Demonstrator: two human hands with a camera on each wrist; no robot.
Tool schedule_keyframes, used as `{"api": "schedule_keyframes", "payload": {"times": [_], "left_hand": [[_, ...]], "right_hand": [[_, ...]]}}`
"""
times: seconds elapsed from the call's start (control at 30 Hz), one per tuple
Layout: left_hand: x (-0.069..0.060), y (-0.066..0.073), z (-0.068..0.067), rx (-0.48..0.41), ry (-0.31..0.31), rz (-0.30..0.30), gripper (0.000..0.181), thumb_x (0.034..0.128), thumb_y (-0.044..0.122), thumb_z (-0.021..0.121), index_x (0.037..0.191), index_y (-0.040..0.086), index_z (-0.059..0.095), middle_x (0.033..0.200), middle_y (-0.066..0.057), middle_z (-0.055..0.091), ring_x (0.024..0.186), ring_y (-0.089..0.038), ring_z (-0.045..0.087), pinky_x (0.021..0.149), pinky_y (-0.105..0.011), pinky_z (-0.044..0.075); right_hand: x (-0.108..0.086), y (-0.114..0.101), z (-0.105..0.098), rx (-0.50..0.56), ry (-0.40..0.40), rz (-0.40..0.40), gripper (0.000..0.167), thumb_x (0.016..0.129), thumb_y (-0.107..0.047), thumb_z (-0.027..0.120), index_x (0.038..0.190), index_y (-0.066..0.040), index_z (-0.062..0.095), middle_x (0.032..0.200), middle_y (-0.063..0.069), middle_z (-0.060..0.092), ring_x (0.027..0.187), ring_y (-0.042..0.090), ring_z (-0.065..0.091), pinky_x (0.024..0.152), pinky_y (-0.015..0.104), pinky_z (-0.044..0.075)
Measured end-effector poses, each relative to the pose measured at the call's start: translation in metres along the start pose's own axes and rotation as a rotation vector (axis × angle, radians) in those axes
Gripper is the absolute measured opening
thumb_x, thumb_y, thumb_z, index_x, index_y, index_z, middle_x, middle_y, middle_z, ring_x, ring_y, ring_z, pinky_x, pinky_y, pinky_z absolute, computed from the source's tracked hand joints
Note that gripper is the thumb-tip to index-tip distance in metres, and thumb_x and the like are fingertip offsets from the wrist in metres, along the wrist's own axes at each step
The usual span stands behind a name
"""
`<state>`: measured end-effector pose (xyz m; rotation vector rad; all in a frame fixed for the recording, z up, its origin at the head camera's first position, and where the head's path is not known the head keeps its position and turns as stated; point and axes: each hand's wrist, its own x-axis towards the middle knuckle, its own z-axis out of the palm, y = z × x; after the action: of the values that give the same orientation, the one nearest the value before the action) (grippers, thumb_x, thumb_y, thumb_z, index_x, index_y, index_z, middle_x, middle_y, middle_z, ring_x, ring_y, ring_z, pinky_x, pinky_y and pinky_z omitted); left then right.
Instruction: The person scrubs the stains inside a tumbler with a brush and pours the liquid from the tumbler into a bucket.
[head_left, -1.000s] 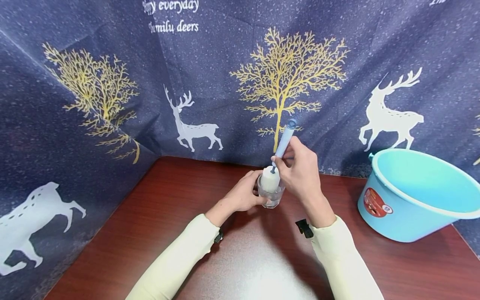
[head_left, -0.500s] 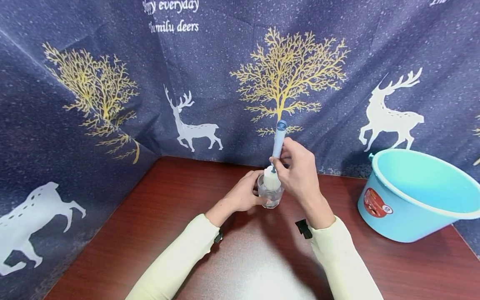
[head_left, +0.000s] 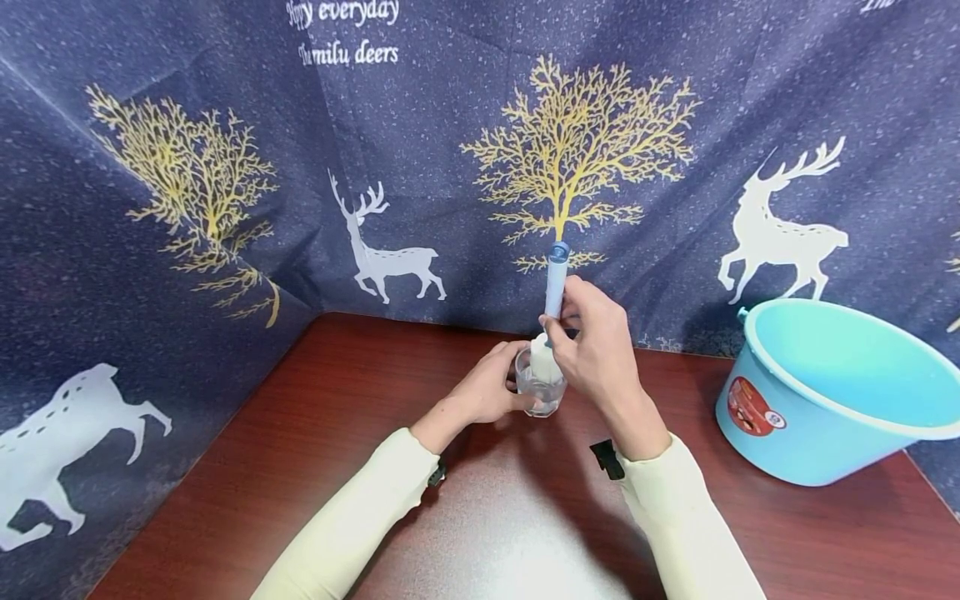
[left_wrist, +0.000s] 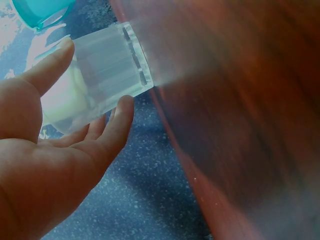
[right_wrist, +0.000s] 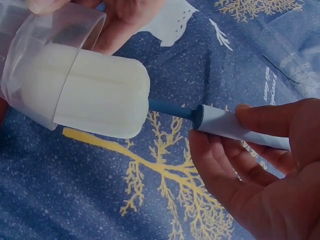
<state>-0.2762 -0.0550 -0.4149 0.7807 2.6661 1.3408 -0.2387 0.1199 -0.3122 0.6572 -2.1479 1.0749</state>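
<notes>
A clear faceted cup (head_left: 543, 395) is held by my left hand (head_left: 489, 385), its fingers and thumb around the cup's sides; the left wrist view shows the cup (left_wrist: 107, 62) between thumb and fingers. My right hand (head_left: 600, 337) pinches the light blue handle (head_left: 556, 287) of a brush. In the right wrist view a dark blue neck (right_wrist: 172, 107) joins the handle (right_wrist: 225, 121) to a white, sponge-like head (right_wrist: 102, 92), partly inside the cup's mouth. The handle stands nearly upright above the cup.
At the right of the reddish-brown table (head_left: 360, 375) stands a light blue bucket (head_left: 802, 425) with a red label. A dark blue cloth (head_left: 435, 150) printed with deer and golden trees hangs behind and on the left.
My right hand has tipped the handle's top leftward, from a rightward slant to nearly upright, and shifted slightly left. The white head has tilted within the cup's mouth. My left hand has held its place.
</notes>
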Motion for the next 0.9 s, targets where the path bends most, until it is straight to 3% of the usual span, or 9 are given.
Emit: {"api": "schedule_keyframes", "payload": {"times": [0.7, 0.9], "left_hand": [[-0.0002, -0.0005, 0.0005, -0.009, 0.002, -0.016, 0.081, 0.0858, 0.012, 0.090, 0.154, 0.006, 0.047, 0.136, -0.012, 0.054, 0.115, -0.022, 0.066, 0.093, -0.028, 0.060], [-0.0004, 0.0006, 0.0001, 0.002, 0.006, -0.005, 0.083, 0.0850, 0.012, 0.091, 0.154, 0.004, 0.046, 0.136, -0.013, 0.054, 0.113, -0.022, 0.066, 0.093, -0.029, 0.061]], "right_hand": [[-0.0013, -0.0054, -0.0039, -0.074, -0.028, 0.023, 0.020, 0.094, 0.005, 0.073, 0.109, 0.000, 0.061, 0.100, 0.015, 0.068, 0.088, 0.030, 0.073, 0.077, 0.045, 0.062], [-0.0010, -0.0063, -0.0043, -0.104, -0.024, 0.017, 0.022, 0.093, 0.005, 0.073, 0.111, 0.001, 0.061, 0.097, 0.014, 0.067, 0.081, 0.028, 0.069, 0.070, 0.042, 0.055]]}}
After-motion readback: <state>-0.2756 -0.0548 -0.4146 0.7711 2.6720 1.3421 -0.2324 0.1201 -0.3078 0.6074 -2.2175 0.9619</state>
